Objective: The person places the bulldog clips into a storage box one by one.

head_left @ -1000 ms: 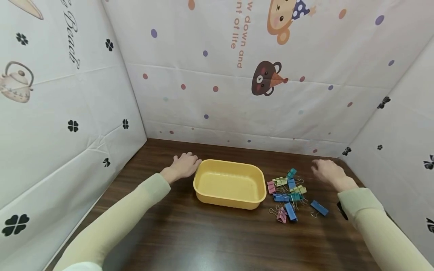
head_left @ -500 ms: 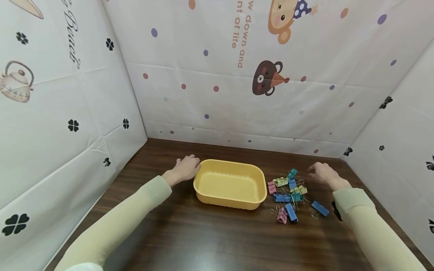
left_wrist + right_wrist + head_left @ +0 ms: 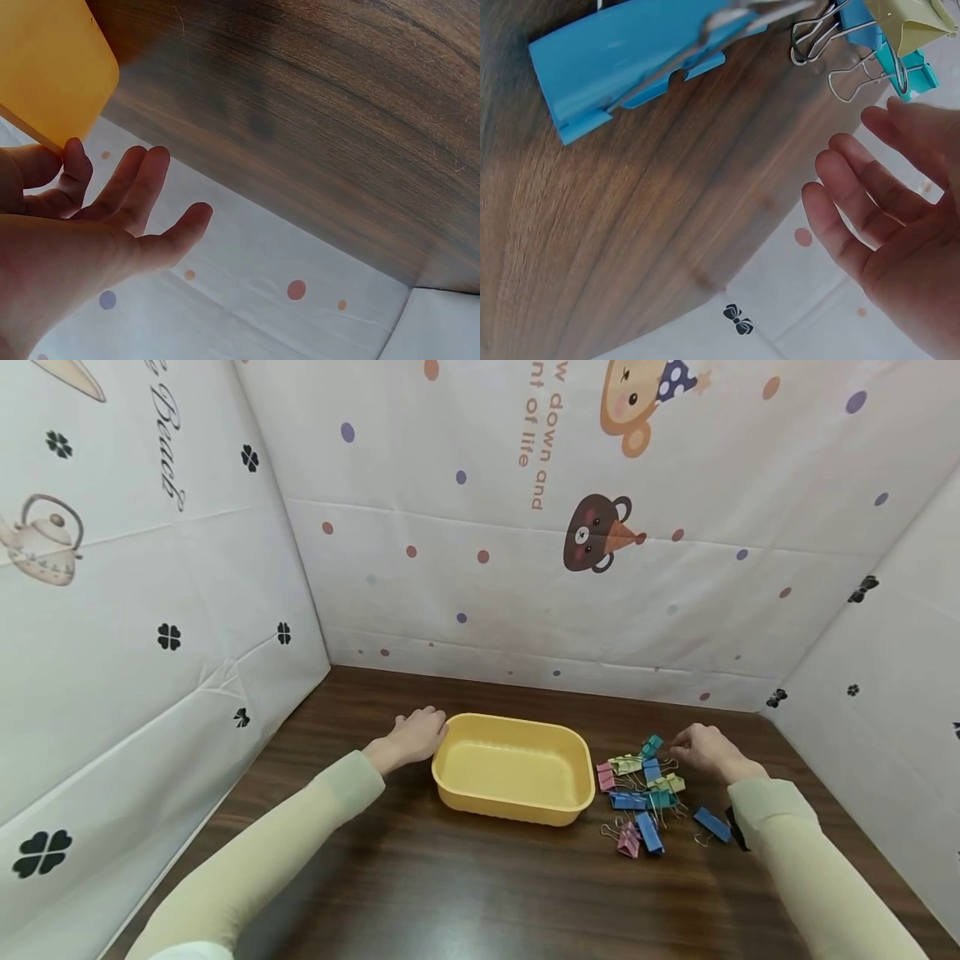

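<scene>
My left hand [image 3: 414, 737] is at the left rim of a yellow plastic basin [image 3: 517, 814]; in the left wrist view its thumb and index finger pinch the rim, the other fingers spread away. To the basin's right lies a loose pile of binder clips, among them a teal clip [image 3: 651, 746], a pink clip [image 3: 628, 841] and a blue clip [image 3: 648, 833]. Just right of the pile hovers my right hand [image 3: 707, 750], holding nothing, its fingers loosely bent. In the right wrist view its fingertips are close to the teal clip [image 3: 907, 71].
A separate blue binder clip [image 3: 711, 824] lies right of the pile, near the right wrist. Everything rests on a dark wooden table [image 3: 465, 893]. White printed sheets [image 3: 465, 585] hang behind and along both sides.
My right hand has moved left and slightly down, closer to the binder clips. The left hand stays at the basin's rim, and the basin and clips lie as before.
</scene>
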`<action>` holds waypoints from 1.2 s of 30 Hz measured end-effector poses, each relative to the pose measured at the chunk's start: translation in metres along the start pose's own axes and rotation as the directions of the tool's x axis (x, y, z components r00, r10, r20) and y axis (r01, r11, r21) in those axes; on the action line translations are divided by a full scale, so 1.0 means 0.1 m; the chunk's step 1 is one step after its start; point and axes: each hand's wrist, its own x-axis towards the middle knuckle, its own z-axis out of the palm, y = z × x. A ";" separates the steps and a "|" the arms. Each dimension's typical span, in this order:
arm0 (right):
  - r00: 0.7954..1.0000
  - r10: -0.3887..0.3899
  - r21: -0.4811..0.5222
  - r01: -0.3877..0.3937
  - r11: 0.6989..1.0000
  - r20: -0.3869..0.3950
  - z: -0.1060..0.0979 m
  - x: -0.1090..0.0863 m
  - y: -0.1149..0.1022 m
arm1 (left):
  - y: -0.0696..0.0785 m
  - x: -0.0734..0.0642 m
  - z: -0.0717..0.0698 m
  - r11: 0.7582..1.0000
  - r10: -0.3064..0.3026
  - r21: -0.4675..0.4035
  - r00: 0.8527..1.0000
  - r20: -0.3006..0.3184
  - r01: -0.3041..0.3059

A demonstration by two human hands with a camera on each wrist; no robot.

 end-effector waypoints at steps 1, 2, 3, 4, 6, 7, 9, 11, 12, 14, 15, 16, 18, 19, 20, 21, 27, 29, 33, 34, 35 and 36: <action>1.000 -0.001 0.004 0.001 1.000 0.003 0.01 0.01 0.00 | 0.00 0.00 0.00 1.000 -0.001 0.000 1.000 0.002 0.001; 1.000 -0.002 0.005 0.002 1.000 0.006 0.01 0.01 0.00 | 0.01 0.00 0.00 1.000 -0.002 0.000 1.000 0.004 0.002; 1.000 -0.004 0.005 0.004 1.000 0.007 0.01 0.02 0.00 | 0.01 -0.01 -0.01 1.000 -0.003 0.001 1.000 0.005 0.003; 1.000 -0.006 0.002 0.006 1.000 0.011 0.02 0.03 0.00 | 0.01 -0.01 -0.01 1.000 -0.004 0.005 1.000 0.007 0.004; 1.000 -0.005 -0.003 0.005 1.000 0.019 0.03 0.04 -0.01 | 0.02 -0.01 -0.01 1.000 -0.005 0.008 1.000 0.009 0.005; 1.000 0.001 -0.006 -0.001 1.000 0.022 0.03 0.04 -0.02 | 0.02 -0.01 -0.01 1.000 -0.004 0.011 1.000 0.010 0.004; 1.000 0.010 -0.006 -0.010 1.000 0.027 0.03 0.05 -0.03 | 0.02 -0.01 0.00 1.000 -0.002 0.009 1.000 0.012 0.002; 0.999 0.022 0.006 -0.022 1.000 0.038 0.03 0.04 -0.05 | 0.02 0.00 0.00 1.000 -0.001 0.006 1.000 0.013 0.001; 0.999 0.025 0.009 -0.025 1.000 0.041 0.02 0.04 -0.06 | 0.01 0.00 0.00 1.000 0.000 0.006 1.000 0.013 0.000; 0.998 0.027 0.019 -0.028 0.999 0.053 0.01 0.04 -0.08 | 0.01 0.00 0.00 1.000 0.000 0.002 1.000 0.011 0.000; 0.998 0.026 0.023 -0.027 0.999 0.059 0.01 0.04 -0.09 | 0.01 0.00 0.01 1.000 0.000 0.004 1.000 0.009 0.000; 0.998 0.024 0.021 -0.026 0.999 0.066 0.00 0.04 -0.09 | 0.00 0.00 0.01 1.000 0.000 0.004 1.000 0.008 0.000; 0.997 0.015 0.015 -0.016 1.000 0.072 0.00 0.04 -0.09 | 0.00 0.00 0.01 1.000 -0.001 0.004 1.000 0.008 0.000; 0.997 0.012 0.014 -0.013 1.000 0.076 0.01 0.04 -0.10 | 0.00 0.00 0.02 1.000 -0.001 0.003 1.000 0.008 0.001; 0.997 0.010 0.013 -0.011 1.000 0.077 0.01 0.04 -0.09 | 0.00 0.00 0.02 1.000 -0.002 0.003 1.000 0.007 0.002; 0.997 0.006 0.009 -0.007 1.000 0.078 0.02 0.04 -0.09 | 0.00 0.00 0.02 1.000 -0.002 0.002 1.000 0.006 0.002; 0.998 0.037 -0.011 -0.037 0.999 0.051 0.05 0.05 -0.07 | 0.00 0.01 0.03 1.000 0.005 0.007 1.000 0.006 -0.005; 0.998 0.060 -0.021 -0.059 0.998 0.037 0.05 0.05 -0.07 | 0.00 0.02 0.04 1.000 0.007 0.008 1.000 0.003 -0.007; 0.997 0.069 -0.033 -0.068 0.997 0.026 0.05 0.07 -0.06 | 0.00 0.02 0.05 1.000 0.006 -0.002 1.000 -0.004 -0.006; 0.997 0.067 -0.034 -0.066 0.997 0.028 0.05 0.08 -0.06 | 0.00 0.02 0.05 1.000 0.007 -0.006 1.000 -0.007 -0.007; 0.997 0.065 -0.036 -0.064 0.997 0.031 0.06 0.09 -0.06 | 0.00 0.01 0.05 1.000 0.008 -0.009 1.000 -0.008 -0.008; 0.997 0.065 -0.037 -0.063 0.997 0.035 0.07 0.10 -0.06 | 0.00 0.01 0.06 1.000 0.009 -0.013 1.000 -0.009 -0.009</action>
